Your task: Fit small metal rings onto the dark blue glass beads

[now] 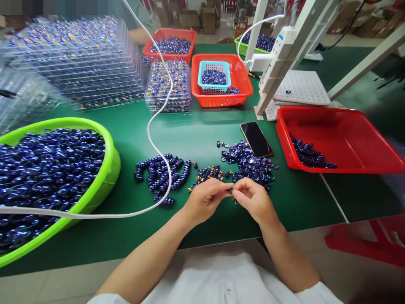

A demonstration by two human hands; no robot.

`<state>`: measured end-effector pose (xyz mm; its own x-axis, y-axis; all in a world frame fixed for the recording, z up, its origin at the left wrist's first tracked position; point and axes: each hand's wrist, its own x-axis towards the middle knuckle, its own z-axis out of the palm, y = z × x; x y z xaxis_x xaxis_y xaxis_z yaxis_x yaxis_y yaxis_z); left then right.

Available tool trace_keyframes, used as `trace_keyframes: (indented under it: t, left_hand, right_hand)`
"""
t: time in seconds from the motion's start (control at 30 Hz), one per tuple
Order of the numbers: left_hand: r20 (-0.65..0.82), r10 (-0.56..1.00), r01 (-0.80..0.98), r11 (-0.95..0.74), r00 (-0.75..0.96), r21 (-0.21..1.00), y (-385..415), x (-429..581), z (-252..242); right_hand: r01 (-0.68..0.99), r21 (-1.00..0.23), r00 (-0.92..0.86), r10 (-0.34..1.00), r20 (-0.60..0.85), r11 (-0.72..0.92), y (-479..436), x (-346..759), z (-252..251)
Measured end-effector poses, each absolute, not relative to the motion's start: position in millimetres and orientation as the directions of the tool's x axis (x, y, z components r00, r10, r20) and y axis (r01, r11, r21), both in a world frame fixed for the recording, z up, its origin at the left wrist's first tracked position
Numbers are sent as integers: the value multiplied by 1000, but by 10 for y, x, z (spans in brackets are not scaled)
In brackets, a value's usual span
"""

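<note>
While pinching tiny dark piece (pixel 231 191) w/ L hand (pixel 204 202) & R hand (pixel 255 202), has grip clenched on it both sides, above green counter (pixel 205 126), nr. loose dark caps (pixel 250 165) & gold-dark bits (pixel 211 172).

Cardboard boxes (pixel 209 19) stand on pale floor (pixel 227 28) beyond a green-topped table (pixel 202 131).

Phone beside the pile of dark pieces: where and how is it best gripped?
Probably across the phone near its far end, by the long edges, from above: it lies flat, bare green table borders that end, and dark pieces crowd its near left side.
</note>
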<state>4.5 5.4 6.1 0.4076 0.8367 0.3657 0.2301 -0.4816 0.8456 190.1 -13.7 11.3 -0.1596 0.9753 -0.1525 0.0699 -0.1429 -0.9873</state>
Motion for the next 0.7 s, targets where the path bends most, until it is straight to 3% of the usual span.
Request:
trace_keyframes:
  t: [0.5, 0.6, 0.7]
  left_hand:
    - [368, 859, 183, -450, 357, 874, -19, 121, 49]
    - [236, 921, 149, -292, 309, 945, -31, 141, 67]
    - [-57, 972, 33, 51, 229, 998, -32, 158, 92]
  right_hand:
    - [86, -978, -167, 966, -200, -188, -98, 1898, 118]
    - [100, -979, -170, 966, -193, -178, -94, 1902, 94]
    - [87, -984, -166, 972, -167, -155, -93, 1908, 65]
